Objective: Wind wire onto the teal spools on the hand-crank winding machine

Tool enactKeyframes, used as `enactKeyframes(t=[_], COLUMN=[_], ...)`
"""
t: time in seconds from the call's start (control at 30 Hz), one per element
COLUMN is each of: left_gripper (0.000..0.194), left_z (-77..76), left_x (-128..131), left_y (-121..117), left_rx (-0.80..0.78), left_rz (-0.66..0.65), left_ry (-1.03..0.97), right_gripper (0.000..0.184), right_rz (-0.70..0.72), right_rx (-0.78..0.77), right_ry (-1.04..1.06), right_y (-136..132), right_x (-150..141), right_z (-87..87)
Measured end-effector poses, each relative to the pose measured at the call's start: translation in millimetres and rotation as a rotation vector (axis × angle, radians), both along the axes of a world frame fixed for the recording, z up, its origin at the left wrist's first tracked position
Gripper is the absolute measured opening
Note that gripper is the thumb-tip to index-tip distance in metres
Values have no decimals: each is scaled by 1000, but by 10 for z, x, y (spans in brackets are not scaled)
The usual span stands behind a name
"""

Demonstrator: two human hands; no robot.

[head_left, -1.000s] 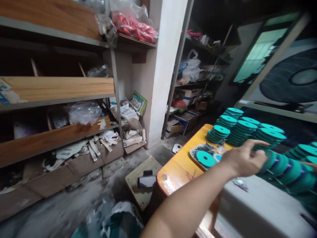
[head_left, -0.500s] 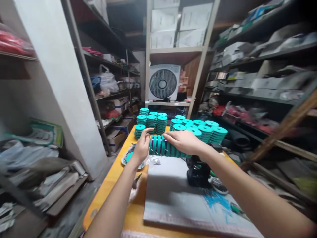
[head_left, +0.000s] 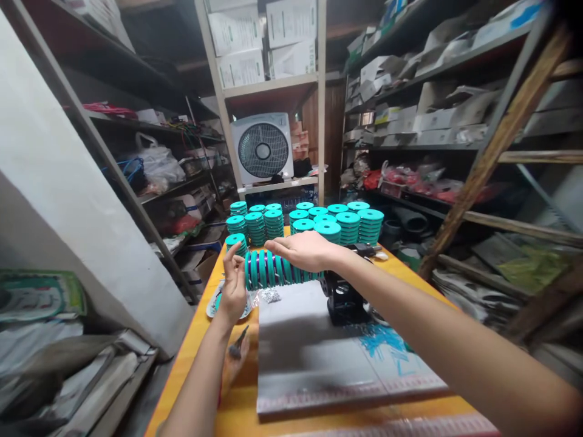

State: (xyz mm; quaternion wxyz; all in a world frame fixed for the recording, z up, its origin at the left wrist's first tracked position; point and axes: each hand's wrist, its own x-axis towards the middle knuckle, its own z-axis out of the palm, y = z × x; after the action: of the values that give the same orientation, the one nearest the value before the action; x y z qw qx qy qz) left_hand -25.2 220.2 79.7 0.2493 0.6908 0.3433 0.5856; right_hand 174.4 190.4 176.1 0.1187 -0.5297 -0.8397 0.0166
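A row of teal ring-shaped spools (head_left: 268,270) lies on its side, with dark purple showing between several rings. My right hand (head_left: 303,250) rests flat across the top of this row, fingers stretched to the left. At the row's left end is my left hand (head_left: 233,285), fingers loosely bent and apart beside the end spool; whether they touch it I cannot tell. The row's right end meets a black machine (head_left: 344,300), partly behind my right forearm. Short thread ends stick out below the spools. Behind stand stacks of teal spools (head_left: 348,227).
A white board (head_left: 300,346) covers much of the yellow table (head_left: 191,364), with blue thread scraps (head_left: 382,341) on it. A small dark pointed tool (head_left: 237,344) lies near my left forearm, below a patterned plate (head_left: 212,308). A box fan (head_left: 262,149) stands on the shelf ahead.
The view has swung right, so everything appears further left. My left index finger is now more bent; my right hand remains on top of the spool row.
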Motion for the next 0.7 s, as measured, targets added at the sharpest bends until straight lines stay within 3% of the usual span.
enactKeyframes(t=[0.17,0.5,0.7], left_gripper=[35,36,43], left_z=[47,109,22], left_x=[18,-35,-29], left_y=[67,4,-31], left_rx=[-19,9,41], left_rz=[9,-7,-82], left_ry=[37,117,97], right_gripper=[83,86,88], right_rz=[15,-8,-21], right_rx=[-25,-34,-48], right_ry=[14,2,-6], right_y=[-8,-29,-17], right_x=[6,5,-12], right_z=[26,39,42])
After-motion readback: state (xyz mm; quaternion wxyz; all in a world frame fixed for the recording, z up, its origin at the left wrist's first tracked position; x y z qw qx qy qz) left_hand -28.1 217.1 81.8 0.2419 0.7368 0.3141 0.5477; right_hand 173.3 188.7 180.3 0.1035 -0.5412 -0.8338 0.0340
